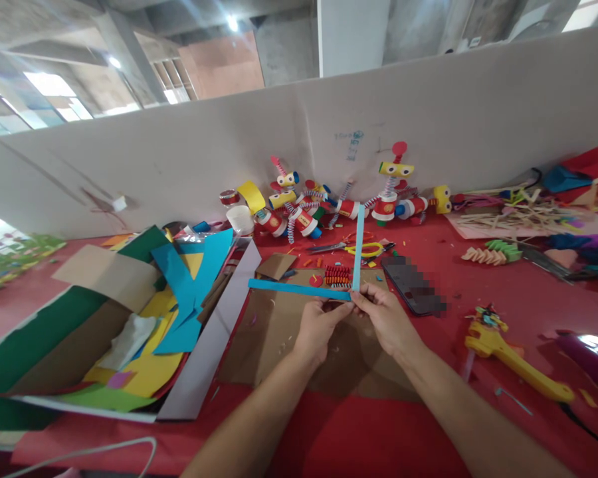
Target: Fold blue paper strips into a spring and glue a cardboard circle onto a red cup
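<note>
Two narrow paper strips meet at a corner between my fingertips, forming an L. The darker blue strip (299,289) stretches out to the left, and the pale blue strip (359,245) points away from me. My left hand (319,325) pinches the blue strip close to the joined corner. At that same corner, my right hand (381,317) pinches the strips with thumb and finger. Whether the ends are glued or only overlap, I cannot tell. Beneath my hands lies a brown cardboard sheet (259,338). Just beyond them sit folded red paper springs (337,274).
A box (214,352) of coloured paper stands on the left. Yellow-handled scissors (369,249) and a black phone (411,285) lie nearby. On the right are a yellow glue gun (513,358) and wooden sticks (503,216). Several paper-cup figures (385,207) line the white partition (179,159).
</note>
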A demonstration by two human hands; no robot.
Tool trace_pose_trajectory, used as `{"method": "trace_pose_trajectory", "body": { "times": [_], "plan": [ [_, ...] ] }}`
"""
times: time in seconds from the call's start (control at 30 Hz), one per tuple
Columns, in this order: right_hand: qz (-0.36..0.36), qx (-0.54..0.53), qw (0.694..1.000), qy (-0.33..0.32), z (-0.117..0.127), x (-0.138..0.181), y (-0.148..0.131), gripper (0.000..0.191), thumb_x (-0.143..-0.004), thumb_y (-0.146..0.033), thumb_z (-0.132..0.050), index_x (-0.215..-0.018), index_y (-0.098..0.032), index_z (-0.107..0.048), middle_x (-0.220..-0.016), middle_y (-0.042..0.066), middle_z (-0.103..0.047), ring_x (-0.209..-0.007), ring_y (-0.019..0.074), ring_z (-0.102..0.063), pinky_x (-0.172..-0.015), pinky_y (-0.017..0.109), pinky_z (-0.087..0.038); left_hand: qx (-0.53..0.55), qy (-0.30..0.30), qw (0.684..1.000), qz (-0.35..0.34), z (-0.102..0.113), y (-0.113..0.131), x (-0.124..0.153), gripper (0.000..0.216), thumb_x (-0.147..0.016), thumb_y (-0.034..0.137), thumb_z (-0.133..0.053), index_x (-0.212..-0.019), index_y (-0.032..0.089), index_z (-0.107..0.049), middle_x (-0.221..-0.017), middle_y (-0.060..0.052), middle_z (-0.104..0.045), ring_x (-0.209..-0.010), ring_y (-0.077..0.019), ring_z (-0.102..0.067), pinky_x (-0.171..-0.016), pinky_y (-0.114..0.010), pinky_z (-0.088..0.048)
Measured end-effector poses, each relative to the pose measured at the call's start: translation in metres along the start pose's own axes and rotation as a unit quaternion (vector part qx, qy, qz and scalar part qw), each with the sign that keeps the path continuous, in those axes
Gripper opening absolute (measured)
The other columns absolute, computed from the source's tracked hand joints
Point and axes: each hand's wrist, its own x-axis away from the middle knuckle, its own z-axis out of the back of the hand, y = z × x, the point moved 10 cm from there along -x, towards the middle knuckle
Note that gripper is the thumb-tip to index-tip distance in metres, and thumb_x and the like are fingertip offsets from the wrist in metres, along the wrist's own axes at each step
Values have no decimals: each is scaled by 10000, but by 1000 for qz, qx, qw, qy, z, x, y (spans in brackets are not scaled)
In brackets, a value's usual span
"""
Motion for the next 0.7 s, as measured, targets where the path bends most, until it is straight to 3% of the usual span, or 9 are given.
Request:
{"method": "trace_pose_trajectory", "body": {
  "times": [0.17, 0.43, 0.6, 0.7],
  "plan": [
    [-1, 0, 1000, 16, 3, 2, -3, 243, -626, -396, -737, -619, -175, -636, -544, -29, -542, -544, 100, -459, -538, 244, -335, -12, -2, 1000, 8, -2, 2, 2, 232, -671, 231, -712, -873, 118, -700, -813, -80, -700, -746, -157, -613, -762, -294, -454],
    [-71, -57, 996, 9, 3, 0, 12, 228, -557, -355, -795, -700, -185, -744, -586, -3, -608, -572, 102, -478, -559, 253, -350, -26, 22, 999, -21, 4, 6, 2, 204, -671, 254, -714, -828, 125, -702, -833, -91, -703, -760, -183, -628, -798, -340, -463],
    [-50, -51, 997, 14, 2, 0, 12, 248, -590, -374, -772, -773, -208, -758, -661, 9, -663, -630, 129, -518, -640, 286, -397, -2, 42, 999, -18, 7, 5, 2, 195, -660, 247, -717, -824, 143, -698, -839, -71, -696, -803, -183, -624, -794, -325, -458],
    [-30, -35, 999, 4, 0, 0, 9, 249, -636, -404, -735, -786, -205, -755, -675, 19, -678, -649, 146, -544, -654, 298, -414, -9, 57, 998, -10, 11, 5, 2, 150, -652, 241, -715, -757, 134, -700, -738, -50, -684, -704, -147, -601, -708, -276, -449]
  ]
}}
